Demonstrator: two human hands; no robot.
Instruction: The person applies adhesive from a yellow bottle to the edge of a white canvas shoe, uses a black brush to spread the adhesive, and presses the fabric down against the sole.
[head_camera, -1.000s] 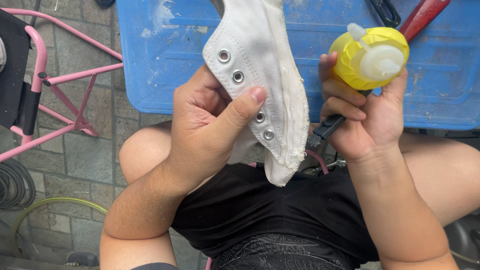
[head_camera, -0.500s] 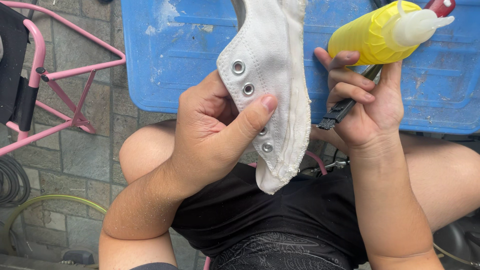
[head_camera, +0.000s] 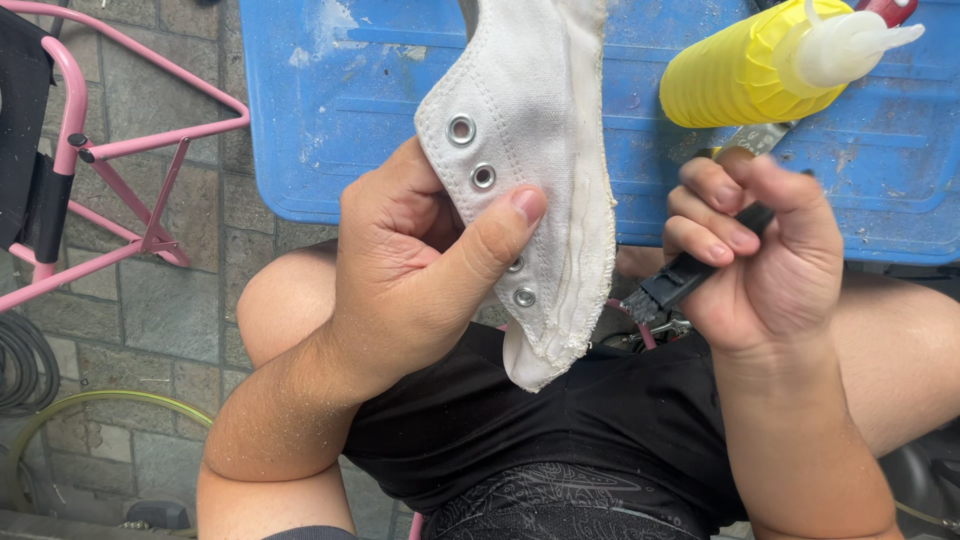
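white canvas shoe upper (head_camera: 540, 170) is pinched in the left hand (head_camera: 420, 260), thumb across its eyelets. right hand (head_camera: 765, 260) grips a black brush (head_camera: 690, 275) beneath a yellow bottle (head_camera: 760, 65).

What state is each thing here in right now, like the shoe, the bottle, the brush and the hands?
White canvas shoe: held up, unlaced, eyelets empty, edge frayed.
Left hand: gripping the shoe, thumb across the eyelets.
Right hand: closed around the brush handle.
Black brush: held, bristles toward the shoe.
Yellow bottle: lying tilted, nozzle pointing right.
Blue crate: scuffed, stained white.
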